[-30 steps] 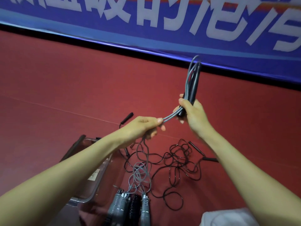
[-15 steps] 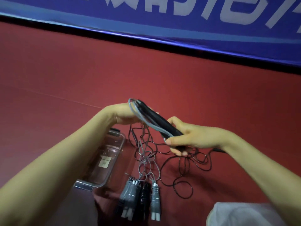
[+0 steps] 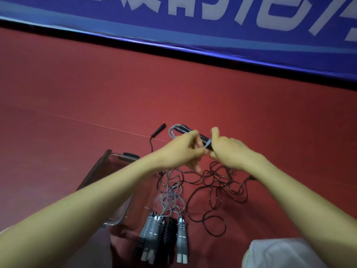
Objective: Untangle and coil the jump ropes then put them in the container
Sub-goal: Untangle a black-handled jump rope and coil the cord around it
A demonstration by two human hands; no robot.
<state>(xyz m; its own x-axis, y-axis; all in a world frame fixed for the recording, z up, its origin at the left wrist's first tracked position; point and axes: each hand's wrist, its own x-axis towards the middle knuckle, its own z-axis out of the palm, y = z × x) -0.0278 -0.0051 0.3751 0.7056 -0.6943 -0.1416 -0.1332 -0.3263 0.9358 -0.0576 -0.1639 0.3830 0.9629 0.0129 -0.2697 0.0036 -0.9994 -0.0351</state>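
I hold a folded grey jump rope bundle [image 3: 178, 130] with its black handles above the red floor. My left hand [image 3: 183, 151] pinches a grey strand near the bundle's middle. My right hand [image 3: 228, 151] grips the bundle's right end, thumb raised. Beneath my hands a tangle of black rope [image 3: 216, 190] lies spread on the floor, with a loose black handle [image 3: 158, 130] to the left. A grey rope tangle [image 3: 170, 196] leads down to several coiled grey and black handles [image 3: 164, 235]. The clear plastic container [image 3: 116, 221] sits lower left, partly hidden by my left forearm.
A blue banner with white characters [image 3: 193, 20] runs along the far wall above a black strip. Red floor [image 3: 77, 84] stretches all around. A white cloth patch [image 3: 280, 254] shows at the bottom right, by my right forearm.
The grey bundle came down from upright at arm's height to lying across, low over the tangle. My hands closed together on it, and the left hand now pinches a strand.
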